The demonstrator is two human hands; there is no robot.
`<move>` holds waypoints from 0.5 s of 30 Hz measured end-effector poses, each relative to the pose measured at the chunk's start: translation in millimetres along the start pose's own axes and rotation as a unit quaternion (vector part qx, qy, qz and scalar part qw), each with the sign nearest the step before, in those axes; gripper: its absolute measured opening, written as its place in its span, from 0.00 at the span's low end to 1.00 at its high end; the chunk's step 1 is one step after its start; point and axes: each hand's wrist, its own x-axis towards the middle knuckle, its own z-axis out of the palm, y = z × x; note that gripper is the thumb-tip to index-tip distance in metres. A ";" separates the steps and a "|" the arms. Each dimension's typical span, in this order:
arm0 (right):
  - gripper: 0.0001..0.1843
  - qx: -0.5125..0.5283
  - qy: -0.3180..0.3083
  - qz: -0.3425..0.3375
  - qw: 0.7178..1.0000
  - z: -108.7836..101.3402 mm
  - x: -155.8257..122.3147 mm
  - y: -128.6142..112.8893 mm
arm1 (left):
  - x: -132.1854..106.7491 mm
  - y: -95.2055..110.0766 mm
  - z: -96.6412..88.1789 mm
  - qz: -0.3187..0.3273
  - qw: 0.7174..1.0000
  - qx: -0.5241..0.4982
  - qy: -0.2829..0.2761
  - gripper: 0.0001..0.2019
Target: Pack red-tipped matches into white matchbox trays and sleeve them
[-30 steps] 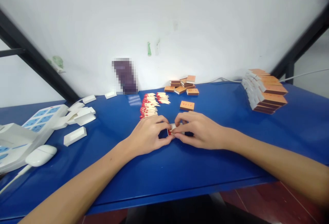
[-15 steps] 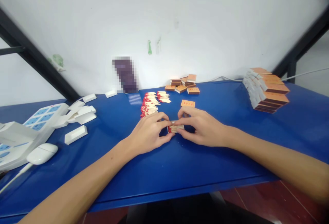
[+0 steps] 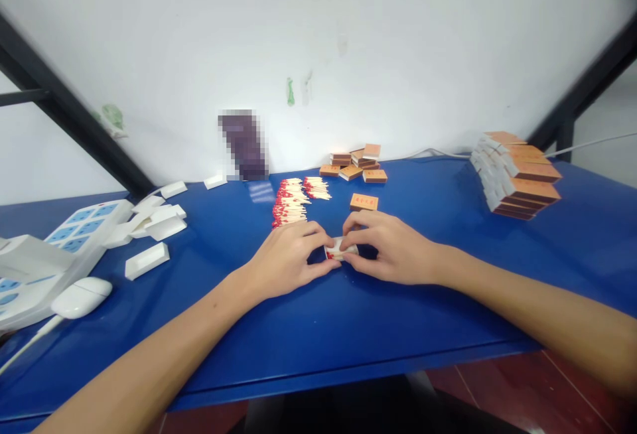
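Left hand (image 3: 300,261): pinching white cardboard tray (image 3: 334,246).
Right hand (image 3: 383,248): touching tray; pinch unclear.
Red-headed wooden matches (image 3: 332,255): now along front edge, freeing space.

Bright, even light; pale glare on the surface (image 3: 308,328) beyond the left hand (image 3: 291,258) — pixelated patch (image 3: 243,145) behind it; wide-angle stretch at edges.

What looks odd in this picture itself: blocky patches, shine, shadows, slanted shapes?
In the head view: a tall dark purple rectangle is pixelated; pale glare lies before it on the glossy blue tabletop; soft shadow sits under the bare right hand; the black posts slant, perhaps from wide-angle stretch; piled red-tipped wooden matches run together, too small to count.
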 end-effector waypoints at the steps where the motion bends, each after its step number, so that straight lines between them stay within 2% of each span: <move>1: 0.10 0.007 0.000 -0.001 1.000 -0.1 0.0 -0.2 | -0.3 -0.1 -1.8 0.005 1.000 -0.004 -0.005 0.12; 4: 0.14 0.050 0.035 0.017 0.998 -1.0 0.4 -0.2 | -1.7 -1.6 -9.2 0.014 1.000 -0.005 0.012 0.16; 8: 0.14 0.082 0.099 0.060 0.990 -2.5 1.5 3.1 | -4.0 -14.6 -21.1 -0.004 0.994 0.023 0.106 0.13; 11: 0.15 0.077 0.090 0.059 0.991 -2.3 1.5 5.6 | -6.0 -34.5 -28.2 -0.042 0.986 0.067 0.144 0.14; 13: 0.17 0.074 0.062 0.041 0.994 -1.1 1.0 5.8 | -7.9 -48.1 -32.3 -0.065 0.984 0.092 0.139 0.14; 15: 0.20 0.067 0.035 0.016 0.997 0.6 0.7 5.2 | -9.7 -57.6 -36.4 -0.067 0.988 0.099 0.098 0.13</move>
